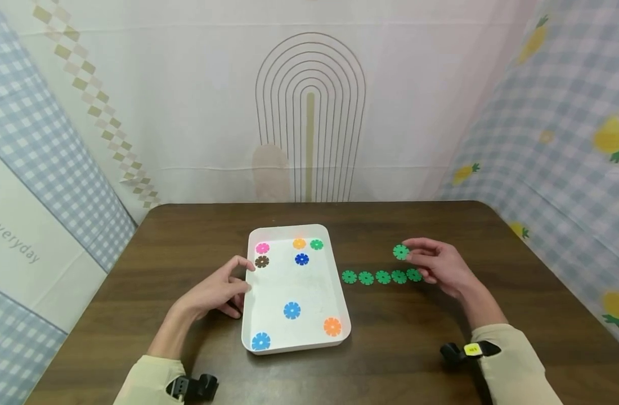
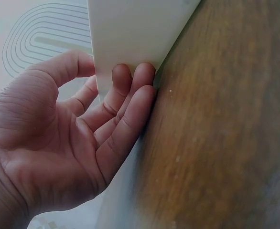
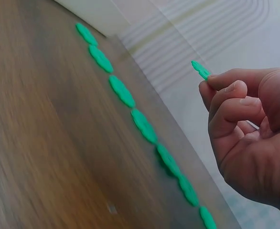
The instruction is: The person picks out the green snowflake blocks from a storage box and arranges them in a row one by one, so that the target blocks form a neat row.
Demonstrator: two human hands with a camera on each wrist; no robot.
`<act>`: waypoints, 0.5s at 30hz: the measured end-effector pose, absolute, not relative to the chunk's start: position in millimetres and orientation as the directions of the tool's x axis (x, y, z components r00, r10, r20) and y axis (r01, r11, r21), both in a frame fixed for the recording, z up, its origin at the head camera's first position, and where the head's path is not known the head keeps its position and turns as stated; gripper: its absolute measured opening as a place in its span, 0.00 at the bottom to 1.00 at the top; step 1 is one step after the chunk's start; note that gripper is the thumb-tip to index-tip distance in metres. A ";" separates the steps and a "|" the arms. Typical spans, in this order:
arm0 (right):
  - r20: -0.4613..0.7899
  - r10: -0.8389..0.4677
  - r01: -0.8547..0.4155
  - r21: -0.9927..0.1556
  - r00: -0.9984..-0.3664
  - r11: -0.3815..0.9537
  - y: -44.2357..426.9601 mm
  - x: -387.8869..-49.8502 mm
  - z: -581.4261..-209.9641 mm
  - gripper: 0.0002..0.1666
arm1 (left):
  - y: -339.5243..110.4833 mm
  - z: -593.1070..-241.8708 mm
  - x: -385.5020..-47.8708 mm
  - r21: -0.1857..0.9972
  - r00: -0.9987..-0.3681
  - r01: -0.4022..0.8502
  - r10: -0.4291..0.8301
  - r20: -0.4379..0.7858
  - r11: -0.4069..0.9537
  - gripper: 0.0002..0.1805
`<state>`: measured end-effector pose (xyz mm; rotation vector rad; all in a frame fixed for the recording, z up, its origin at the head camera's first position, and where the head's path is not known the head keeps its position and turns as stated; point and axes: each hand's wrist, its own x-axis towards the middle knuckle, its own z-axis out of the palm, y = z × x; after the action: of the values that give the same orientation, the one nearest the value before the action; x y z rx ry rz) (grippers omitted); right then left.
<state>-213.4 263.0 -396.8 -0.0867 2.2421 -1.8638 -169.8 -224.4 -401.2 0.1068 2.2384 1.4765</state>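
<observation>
My left hand (image 1: 215, 291) holds the left side of a white rectangular tray (image 1: 337, 281). In the left wrist view, the left hand (image 2: 78, 129) has curled fingers against the tray's outer wall (image 2: 130, 33), with the thumb at the rim. Between thumb and fingertips, my right hand (image 1: 443, 264) pinches a green notched snowflake disc (image 1: 400, 252), raised above the table. Below it runs a row of several green discs (image 1: 382, 277), its right end partly covered by the right hand. The right wrist view shows the held green disc (image 3: 200, 70) edge-on, apart from the row.
Inside the tray lie loose discs, among them pink (image 1: 262, 248), brown (image 1: 261, 261), dark blue (image 1: 301, 259), green (image 1: 317, 244), light blue (image 1: 291, 310) and orange (image 1: 332, 327). A brown wooden table (image 1: 390, 337) carries everything, with a patterned cloth (image 1: 203, 112) behind its far edge.
</observation>
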 end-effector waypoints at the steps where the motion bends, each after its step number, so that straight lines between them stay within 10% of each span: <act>1: -0.133 -0.184 0.098 -0.977 -0.974 0.191 266.6 -212.6 -396.8 0.18 | -224.5 -401.0 -169.6 0.888 -0.894 -0.180 0.307 -0.327 0.422 0.26; 15: -0.130 -0.130 0.114 -0.986 -0.983 0.125 307.4 -201.4 -399.9 0.12 | -225.7 -404.1 -170.5 0.894 -0.894 -0.178 0.312 -0.322 0.412 0.26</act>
<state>-201.4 307.4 -399.9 -0.0161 2.2103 -1.9637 -170.5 -225.7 -404.1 0.1139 2.2297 1.4904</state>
